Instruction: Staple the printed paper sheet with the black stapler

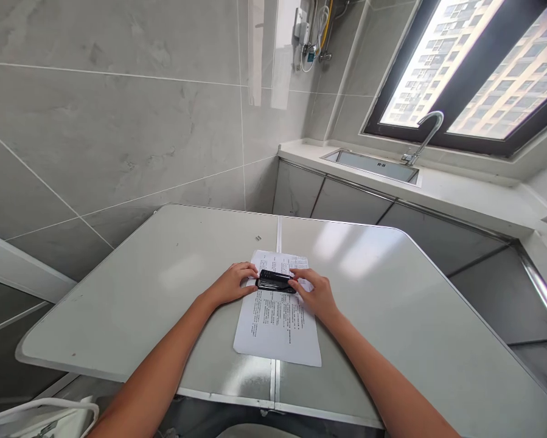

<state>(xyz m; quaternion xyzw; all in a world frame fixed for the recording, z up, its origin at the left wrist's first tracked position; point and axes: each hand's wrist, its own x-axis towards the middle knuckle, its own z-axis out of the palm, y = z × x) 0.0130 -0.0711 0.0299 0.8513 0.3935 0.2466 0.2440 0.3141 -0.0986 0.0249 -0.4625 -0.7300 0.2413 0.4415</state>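
A black stapler [274, 281] lies across a printed sheet of paper [277, 334], and both hands hold it by its ends. My left hand [234, 283] has thumb and fingers closed on the stapler's left end. At the right end, the thumb and fingers of my right hand [314, 292] pinch it. The stapler seems spread into two long parts, though its inside is too small to make out. Beyond the paper's far edge sit small metal pieces [258, 238] that look like short strips of staples.
The pale folding table [118, 316] has a metal seam down its middle, under the paper. Behind it on the right runs a counter with a sink [373, 167] and a tap [426, 137], below a window. A grey tiled wall [118, 121] borders the far left.
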